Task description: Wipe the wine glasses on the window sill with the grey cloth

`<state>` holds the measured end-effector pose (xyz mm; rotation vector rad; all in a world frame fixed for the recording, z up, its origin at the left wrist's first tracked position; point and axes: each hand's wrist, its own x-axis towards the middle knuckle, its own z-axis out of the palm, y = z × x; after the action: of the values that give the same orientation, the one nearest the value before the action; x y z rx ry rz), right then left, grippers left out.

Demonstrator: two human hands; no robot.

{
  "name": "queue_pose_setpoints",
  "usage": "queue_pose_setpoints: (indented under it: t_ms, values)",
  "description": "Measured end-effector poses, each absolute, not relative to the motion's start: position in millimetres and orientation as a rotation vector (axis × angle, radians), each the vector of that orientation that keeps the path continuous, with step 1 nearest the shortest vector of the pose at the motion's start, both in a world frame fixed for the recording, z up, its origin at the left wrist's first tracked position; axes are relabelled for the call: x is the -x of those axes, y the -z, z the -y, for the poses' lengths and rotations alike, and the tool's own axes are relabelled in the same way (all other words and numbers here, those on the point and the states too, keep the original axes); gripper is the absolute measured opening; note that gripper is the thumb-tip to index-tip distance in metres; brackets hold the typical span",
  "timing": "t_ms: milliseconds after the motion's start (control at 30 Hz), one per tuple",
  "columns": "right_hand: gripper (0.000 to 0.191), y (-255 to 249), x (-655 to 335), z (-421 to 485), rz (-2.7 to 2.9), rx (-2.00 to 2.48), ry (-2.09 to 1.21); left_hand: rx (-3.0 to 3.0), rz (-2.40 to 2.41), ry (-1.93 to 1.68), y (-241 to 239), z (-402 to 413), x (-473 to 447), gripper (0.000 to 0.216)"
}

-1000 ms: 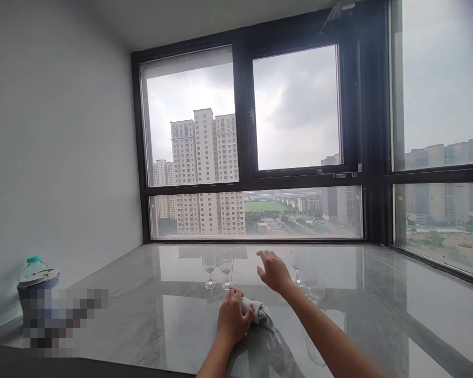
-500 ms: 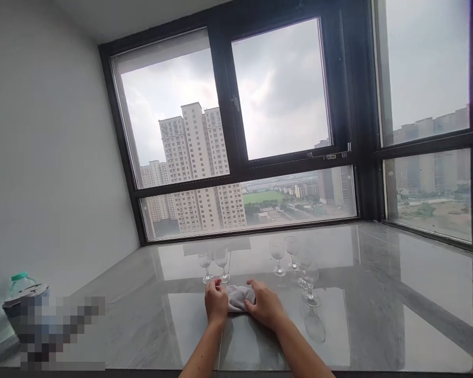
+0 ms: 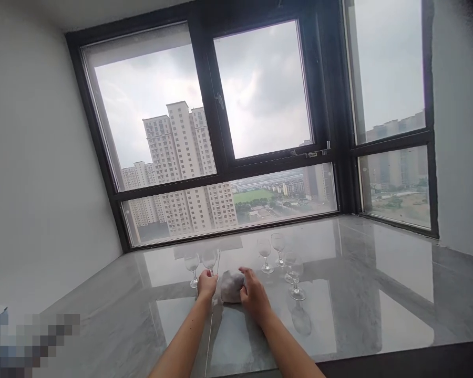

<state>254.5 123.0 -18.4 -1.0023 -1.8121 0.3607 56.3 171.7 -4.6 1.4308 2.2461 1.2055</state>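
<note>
My left hand [image 3: 207, 284] is closed at the stem of a clear stemmed glass [image 3: 209, 257], whose foot is hidden behind my fingers. Just left of it stands another stemmed glass [image 3: 192, 262], upright. In my right hand [image 3: 255, 295] is a grey-white cloth [image 3: 232, 287], bunched into a rounded bundle on the counter, with the thumb and fingers on its right side. Whether anything is inside the cloth cannot be seen.
Several more stemmed glasses [image 3: 264, 251] stand upright on the right, the nearest glass [image 3: 297, 273] close to my right forearm. The glossy grey counter [image 3: 355, 294] runs back to a dark-framed window [image 3: 228, 173]. A white wall [image 3: 35, 157] rises on the left.
My left hand has left the cloth and moved forward to the stem of the glass. The cloth has become rounder under my right hand. The view has shifted, moving the scene leftward.
</note>
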Motion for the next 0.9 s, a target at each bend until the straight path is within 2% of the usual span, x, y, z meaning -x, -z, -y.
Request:
queue_pose_setpoints:
  t_ms: [100,267,367,500,600,733,900]
  values:
    - [0.07,16,-255,-119,1.925,1.048,-0.339,-1.453,-2.223,-1.207,8,-168,-60,0.009]
    - [0.058,11,-258,-110,2.095,1.113,-0.4,-1.542,-2.185,-1.233,13,-150,-68,0.013]
    - [0.066,12,-259,-110,2.126,1.116,-0.423,-1.584,-2.16,-1.258,16,-133,-71,0.014]
    - [0.059,20,-256,-118,2.085,1.169,-0.393,-1.674,-2.089,-1.351,19,-110,-71,0.016]
    - [0.058,23,-254,-125,1.987,1.118,-0.418,-1.742,-2.146,-1.364,16,-98,-74,0.021]
    - [0.059,17,-255,-128,1.683,0.976,-0.511,-1.782,-2.48,-1.283,9,-88,-80,0.031]
    - [0.052,4,-266,-129,1.242,0.908,-0.66,-1.863,-2.646,-1.175,7,-84,-87,0.033]
